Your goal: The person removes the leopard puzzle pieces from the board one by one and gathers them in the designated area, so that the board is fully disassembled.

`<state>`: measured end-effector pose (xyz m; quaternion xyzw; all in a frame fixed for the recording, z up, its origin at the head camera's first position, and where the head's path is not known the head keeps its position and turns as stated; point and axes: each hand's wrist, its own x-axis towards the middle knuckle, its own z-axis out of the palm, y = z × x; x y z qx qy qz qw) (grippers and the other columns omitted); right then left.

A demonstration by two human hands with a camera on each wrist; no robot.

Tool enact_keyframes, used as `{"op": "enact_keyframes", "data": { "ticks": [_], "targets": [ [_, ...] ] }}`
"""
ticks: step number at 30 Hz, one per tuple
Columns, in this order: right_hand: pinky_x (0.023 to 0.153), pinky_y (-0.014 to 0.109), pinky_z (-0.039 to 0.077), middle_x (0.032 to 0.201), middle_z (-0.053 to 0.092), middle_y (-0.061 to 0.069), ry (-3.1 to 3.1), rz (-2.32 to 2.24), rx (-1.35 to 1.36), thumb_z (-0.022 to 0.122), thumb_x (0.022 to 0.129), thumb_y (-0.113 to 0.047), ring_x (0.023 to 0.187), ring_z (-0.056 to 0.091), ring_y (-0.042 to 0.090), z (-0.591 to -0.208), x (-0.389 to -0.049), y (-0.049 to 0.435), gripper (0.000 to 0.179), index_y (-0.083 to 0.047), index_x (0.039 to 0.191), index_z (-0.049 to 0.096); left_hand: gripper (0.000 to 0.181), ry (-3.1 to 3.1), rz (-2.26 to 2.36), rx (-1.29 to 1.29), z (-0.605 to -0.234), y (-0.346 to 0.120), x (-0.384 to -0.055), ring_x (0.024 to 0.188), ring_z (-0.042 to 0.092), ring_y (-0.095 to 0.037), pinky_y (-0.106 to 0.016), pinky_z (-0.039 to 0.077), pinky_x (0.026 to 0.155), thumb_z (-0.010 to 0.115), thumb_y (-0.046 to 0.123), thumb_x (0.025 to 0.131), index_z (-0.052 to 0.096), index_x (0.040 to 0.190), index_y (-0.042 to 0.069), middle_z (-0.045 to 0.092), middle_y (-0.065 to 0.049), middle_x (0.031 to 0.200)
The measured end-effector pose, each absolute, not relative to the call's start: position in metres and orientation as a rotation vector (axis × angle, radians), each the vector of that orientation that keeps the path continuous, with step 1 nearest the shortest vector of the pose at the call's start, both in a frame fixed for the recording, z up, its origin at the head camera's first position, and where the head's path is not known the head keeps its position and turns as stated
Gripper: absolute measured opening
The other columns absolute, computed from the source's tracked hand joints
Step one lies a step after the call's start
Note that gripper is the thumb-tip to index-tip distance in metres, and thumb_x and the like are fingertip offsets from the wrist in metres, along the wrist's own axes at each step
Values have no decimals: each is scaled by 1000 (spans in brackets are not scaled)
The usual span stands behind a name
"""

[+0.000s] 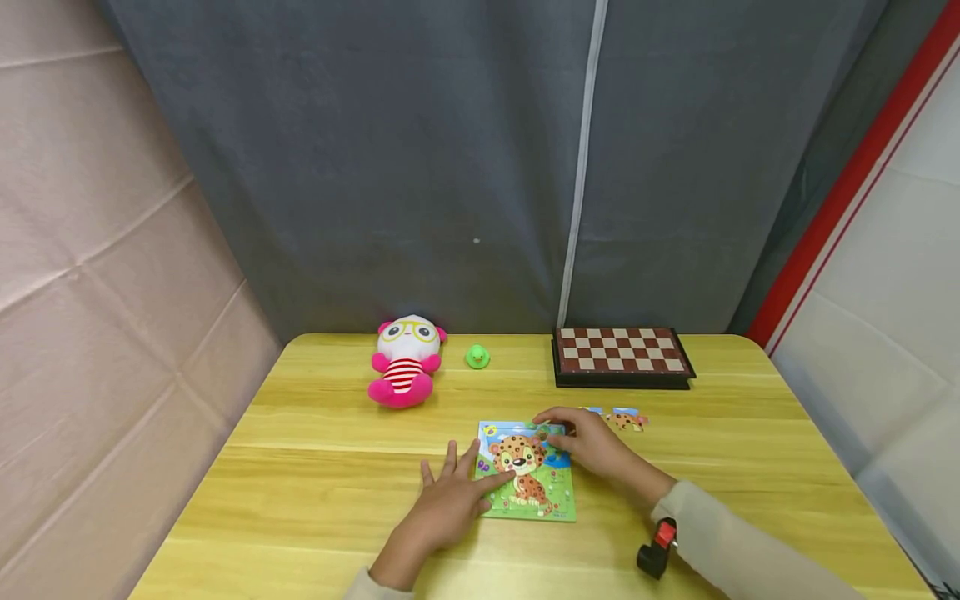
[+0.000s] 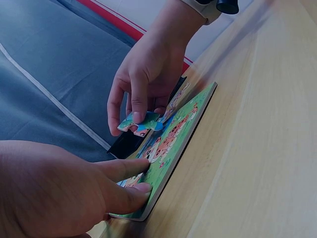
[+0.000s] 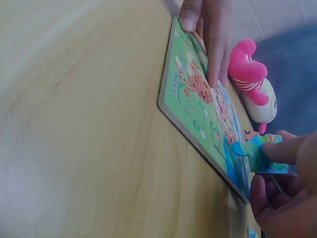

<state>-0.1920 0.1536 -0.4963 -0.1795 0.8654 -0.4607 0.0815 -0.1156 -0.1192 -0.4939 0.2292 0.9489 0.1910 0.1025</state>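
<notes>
1. Here, the puzzle board [image 1: 558, 496] lies flat on the table [image 1: 300, 500] between the two hands.
2. The left hand [image 1: 446, 504], fingers spread and grasping nothing, rests its thumb and index finger on the board's left part.
3. The right hand [image 1: 596, 446] pinches a puzzle piece [image 2: 148, 120] at the board's far right corner (loose pieces [image 1: 627, 418] lie just beyond that hand).

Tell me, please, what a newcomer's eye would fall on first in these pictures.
Probably the bright pink-and-white panda near the table's far edge, left of the small green toy. Next might come the colorful puzzle nearer the person, where the left hand touches it and the right hand holds a piece by its far right corner. The checkered board at the far right also stands out.
</notes>
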Motion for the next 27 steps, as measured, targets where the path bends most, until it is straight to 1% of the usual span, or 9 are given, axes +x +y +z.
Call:
{"op": "enact_keyframes", "data": {
  "ticks": [3,7,14,19,22,27],
  "targets": [
    [71,27,53,121,72,6,2594,-1383,-510,69,97,-3,88,60,18,-495,-193,156,29,-12,124,73,49,2799,553,671,-493,-119,-115,150,10,-61,-91,9,103,58,28,103,53,147,49,18,-18,171],
    [67,27,53,122,72,6,2604,-1375,-489,68,98,-5,85,59,18,-495,-193,161,29,-13,126,73,49,2801,547,671,-493,-119,-114,149,10,-61,-90,9,103,59,28,103,53,147,49,18,-18,171],
    [71,29,49,128,70,6,2628,-1364,-411,67,99,-7,86,57,18,-495,-193,174,28,-14,126,73,51,2805,550,673,-497,-119,-114,149,11,-61,-90,7,103,59,28,103,52,148,51,17,-18,171],
    [69,28,46,129,69,9,2623,-1362,-412,65,100,-6,84,54,19,-493,-192,187,30,-10,129,72,51,2802,554,676,-497,-120,-115,149,11,-61,-90,8,103,59,28,103,52,148,50,17,-18,171],
    [68,28,46,129,69,11,2622,-1364,-414,65,101,-6,84,55,20,-492,-192,195,29,-9,129,71,50,2802,556,676,-497,-120,-114,149,11,-61,-90,8,103,59,28,103,52,148,50,17,-18,171],
    [72,28,49,129,69,13,2641,-1362,-405,65,101,-7,89,59,19,-494,-193,208,28,-9,127,72,50,2791,572,667,-498,-120,-115,150,9,-61,-90,7,103,58,29,103,52,148,50,17,-18,171]
  ]
}}
